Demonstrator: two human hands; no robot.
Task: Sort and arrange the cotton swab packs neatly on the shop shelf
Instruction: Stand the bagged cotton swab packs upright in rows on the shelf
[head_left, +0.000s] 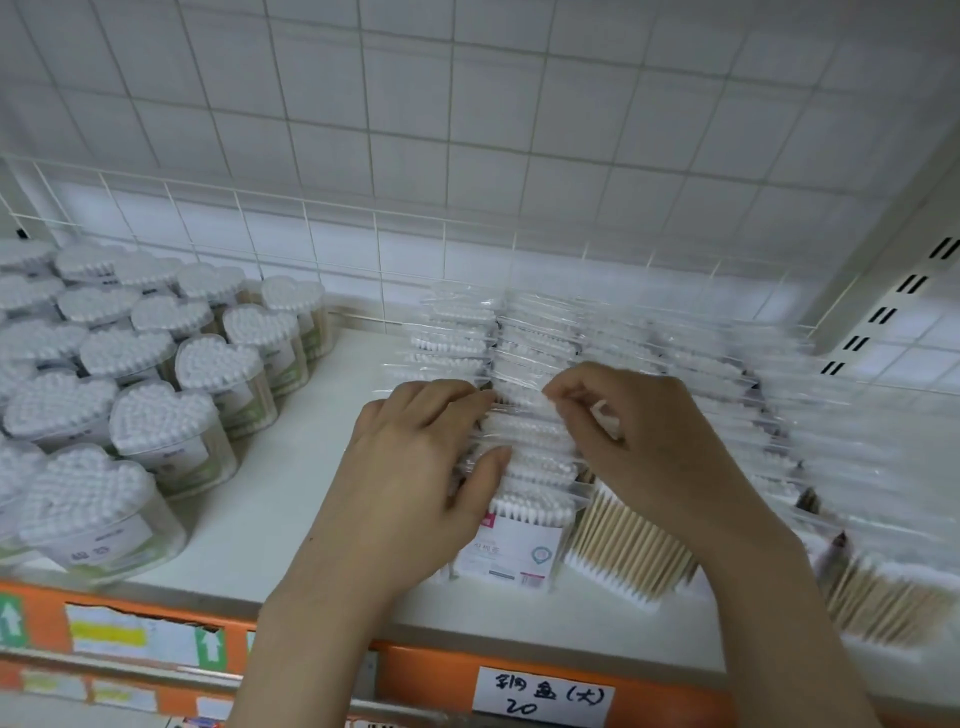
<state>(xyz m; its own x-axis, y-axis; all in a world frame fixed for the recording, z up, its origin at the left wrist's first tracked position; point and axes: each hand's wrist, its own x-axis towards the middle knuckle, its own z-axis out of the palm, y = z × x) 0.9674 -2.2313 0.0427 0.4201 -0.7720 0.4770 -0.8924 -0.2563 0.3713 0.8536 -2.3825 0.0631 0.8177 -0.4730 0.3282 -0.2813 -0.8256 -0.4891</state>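
Cotton swab packs (524, 447): upright row running front-to-back, mid-shelf (291, 467), swab tips up. Left hand (415, 467) fingers curled, gripping the row's left side; right hand (639, 441) pinching pack tops.

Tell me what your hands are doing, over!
Left hand and right hand both grip the swab packs, squaring the row. Nothing in the way.

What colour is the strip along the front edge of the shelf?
Orange, on the shelf's front edge strip, with white paper labels stuck on it; seen in the head view.
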